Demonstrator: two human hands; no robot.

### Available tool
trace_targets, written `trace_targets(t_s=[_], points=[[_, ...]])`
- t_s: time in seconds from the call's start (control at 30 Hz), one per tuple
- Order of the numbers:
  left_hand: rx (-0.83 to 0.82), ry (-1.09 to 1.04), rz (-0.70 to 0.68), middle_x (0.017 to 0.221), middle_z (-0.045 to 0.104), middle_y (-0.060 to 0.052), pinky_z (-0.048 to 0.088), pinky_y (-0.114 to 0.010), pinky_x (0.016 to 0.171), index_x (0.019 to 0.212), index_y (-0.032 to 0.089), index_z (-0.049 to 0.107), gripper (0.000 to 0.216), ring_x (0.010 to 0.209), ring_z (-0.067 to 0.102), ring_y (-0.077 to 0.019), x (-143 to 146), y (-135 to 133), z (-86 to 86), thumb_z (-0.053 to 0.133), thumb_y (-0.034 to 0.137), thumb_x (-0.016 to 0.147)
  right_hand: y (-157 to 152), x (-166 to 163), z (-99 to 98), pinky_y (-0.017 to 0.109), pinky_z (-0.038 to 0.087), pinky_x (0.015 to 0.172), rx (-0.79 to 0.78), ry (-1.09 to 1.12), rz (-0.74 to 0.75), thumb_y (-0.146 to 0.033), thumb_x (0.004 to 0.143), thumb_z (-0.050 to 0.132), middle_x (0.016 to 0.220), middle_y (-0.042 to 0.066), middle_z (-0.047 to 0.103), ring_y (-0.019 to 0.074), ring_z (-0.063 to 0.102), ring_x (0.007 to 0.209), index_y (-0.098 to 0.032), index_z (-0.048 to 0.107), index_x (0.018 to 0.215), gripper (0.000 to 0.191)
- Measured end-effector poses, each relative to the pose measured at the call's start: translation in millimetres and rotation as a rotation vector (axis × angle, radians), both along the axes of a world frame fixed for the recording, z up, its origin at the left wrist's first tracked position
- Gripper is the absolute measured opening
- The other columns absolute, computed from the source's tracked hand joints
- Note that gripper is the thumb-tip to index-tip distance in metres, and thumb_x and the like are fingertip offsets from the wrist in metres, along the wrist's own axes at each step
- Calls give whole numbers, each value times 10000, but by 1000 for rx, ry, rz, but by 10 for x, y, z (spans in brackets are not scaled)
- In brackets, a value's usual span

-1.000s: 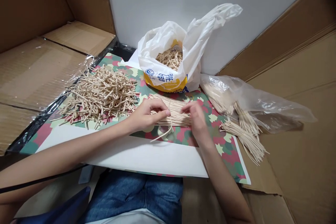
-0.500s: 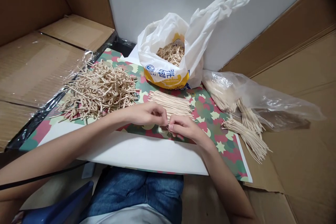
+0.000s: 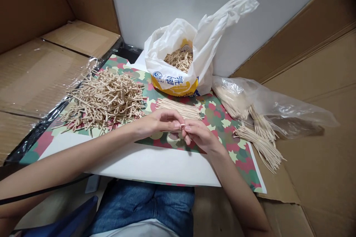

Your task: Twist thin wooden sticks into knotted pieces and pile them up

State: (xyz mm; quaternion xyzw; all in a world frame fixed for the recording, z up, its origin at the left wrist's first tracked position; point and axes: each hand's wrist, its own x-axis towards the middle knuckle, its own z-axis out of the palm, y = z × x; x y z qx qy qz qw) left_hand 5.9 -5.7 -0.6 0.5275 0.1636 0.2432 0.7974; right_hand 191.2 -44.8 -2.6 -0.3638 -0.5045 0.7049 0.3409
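My left hand (image 3: 167, 120) and my right hand (image 3: 200, 133) meet at the front of the mat, with fingertips almost touching. Pinched between them is a short bit of thin pale stick (image 3: 183, 126), apparently bent; most of it is hidden by the fingers. Just behind the hands lies a flat row of straight thin sticks (image 3: 180, 108), side by side. Left of it, beyond my left forearm, rises a loose heap of bent, looped sticks (image 3: 104, 100). A camouflage-patterned sheet (image 3: 219, 118) lies under all of these.
A white plastic bag (image 3: 169, 52) with short sticks inside stands at the back against the wall. To the right, bundles of long sticks (image 3: 261, 146) lie by a clear plastic bag (image 3: 292, 100). Cardboard (image 3: 47, 70) borders the left side.
Both hands have turned and their fingers have opened slightly, so the small pale piece between the fingertips now shows. The whole view has shifted slightly.
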Motion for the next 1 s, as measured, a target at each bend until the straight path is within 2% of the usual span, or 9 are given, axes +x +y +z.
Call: trace_targets(t_s=[0.1, 0.17, 0.33, 0.43, 0.67, 0.83, 1.0], points=[[20, -69, 4, 790, 651, -74, 424, -304, 745, 964, 130, 575, 190, 783, 609, -178, 32, -25, 1, 571, 216, 796, -1, -28, -14, 197, 342, 473, -29, 27, -7, -239, 756, 541, 527, -24, 551, 66, 500, 456, -132, 618, 666, 159], [-2, -102, -20, 763, 657, -83, 426, -326, 757, 928, 114, 584, 165, 770, 624, -194, 49, -34, -6, 559, 221, 805, -1, -40, -23, 194, 334, 466, -40, 37, -21, -229, 749, 545, 529, -24, 553, 62, 497, 452, -131, 617, 665, 148], [-149, -158, -23, 723, 653, -75, 408, -313, 707, 853, 125, 557, 123, 730, 634, -206, 99, -48, -86, 564, 234, 797, 4, -74, -68, 202, 356, 494, -35, 15, -42, -244, 768, 535, 525, -18, 550, 70, 498, 471, -131, 598, 672, 161], [-219, -190, -5, 700, 639, -70, 390, -296, 662, 833, 132, 537, 110, 693, 626, -200, 129, -51, -150, 552, 236, 800, 0, -113, -78, 208, 368, 504, 25, 12, -66, -280, 798, 511, 529, -22, 537, 80, 495, 498, -143, 581, 720, 172], [-296, -242, 40, 685, 600, -60, 410, -308, 649, 825, 143, 518, 111, 665, 617, -205, 158, -56, -192, 525, 253, 814, -27, -227, -108, 191, 356, 452, 179, -60, -209, -331, 823, 498, 561, -33, 547, 75, 474, 479, -168, 535, 843, 168], [-355, -260, 87, 664, 572, -26, 423, -275, 578, 787, 148, 522, 92, 568, 584, -153, 178, -73, -162, 551, 234, 798, -48, -312, -160, 178, 362, 445, 201, -82, -297, -336, 804, 520, 526, -50, 535, 66, 455, 455, -174, 514, 823, 163], [-335, -256, 93, 655, 578, -29, 428, -285, 573, 822, 146, 535, 119, 576, 596, -170, 203, -95, -150, 580, 248, 779, -80, -335, -163, 172, 339, 417, 185, -6, -369, -317, 786, 521, 509, -52, 544, 62, 448, 429, -186, 501, 769, 133]])
